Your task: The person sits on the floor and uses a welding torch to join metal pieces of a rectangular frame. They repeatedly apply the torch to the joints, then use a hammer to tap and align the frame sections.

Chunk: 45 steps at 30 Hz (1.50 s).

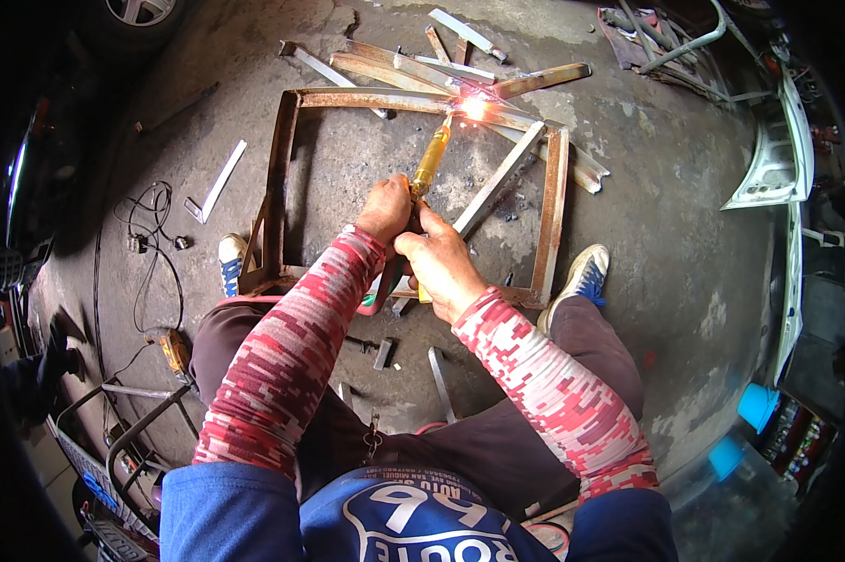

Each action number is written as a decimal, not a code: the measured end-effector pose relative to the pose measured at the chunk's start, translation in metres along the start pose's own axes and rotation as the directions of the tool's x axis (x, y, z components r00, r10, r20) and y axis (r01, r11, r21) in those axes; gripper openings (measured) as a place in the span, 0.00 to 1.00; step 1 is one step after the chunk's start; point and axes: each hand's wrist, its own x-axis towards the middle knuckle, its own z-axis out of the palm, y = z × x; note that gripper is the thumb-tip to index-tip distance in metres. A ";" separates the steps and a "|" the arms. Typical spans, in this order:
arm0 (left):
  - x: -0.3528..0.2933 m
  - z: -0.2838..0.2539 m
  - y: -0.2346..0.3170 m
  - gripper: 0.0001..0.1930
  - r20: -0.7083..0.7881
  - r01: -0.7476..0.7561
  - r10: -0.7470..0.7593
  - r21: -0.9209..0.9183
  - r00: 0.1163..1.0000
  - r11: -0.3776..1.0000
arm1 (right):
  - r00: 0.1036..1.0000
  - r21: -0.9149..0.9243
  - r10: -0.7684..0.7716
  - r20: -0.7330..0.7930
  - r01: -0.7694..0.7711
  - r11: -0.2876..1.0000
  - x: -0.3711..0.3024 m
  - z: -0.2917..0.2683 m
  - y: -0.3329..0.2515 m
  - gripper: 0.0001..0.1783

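Stained concrete floor (666,272) stretched beneath; white panel (797,122) stood at right. Rusty metal frame (553,206) lay below and ahead of hands. Left hand (385,208) and right hand (444,265) were together, clamped on rear of yellow torch (430,161); glow (474,107) burned at far bar. Blue containers (759,407) sat far right; contents indistinct.

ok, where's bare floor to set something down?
Floor between rusty frame and white panel, right; also inside the frame, between its left bar and the yellow tool. Crowded: beyond the far bar, among loose metal bars.
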 end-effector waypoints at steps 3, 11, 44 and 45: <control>0.000 -0.001 0.000 0.14 0.000 -0.021 0.021 0.011 1.000 1.000 | 1.000 0.002 0.009 -0.008 -0.009 1.000 0.000 0.000 0.000 0.36; -0.004 -0.005 0.005 0.12 0.002 -0.029 0.029 0.079 1.000 0.996 | 1.000 -0.017 0.007 0.001 -0.007 1.000 -0.001 0.000 -0.002 0.35; -0.008 -0.008 0.012 0.11 -0.010 -0.056 0.057 0.065 0.998 0.996 | 1.000 -0.029 0.008 -0.026 -0.008 1.000 0.003 -0.002 0.002 0.37; -0.007 -0.007 0.012 0.11 -0.008 -0.041 0.041 0.075 0.999 0.996 | 0.999 -0.034 0.010 -0.035 -0.011 0.999 0.004 -0.001 0.003 0.37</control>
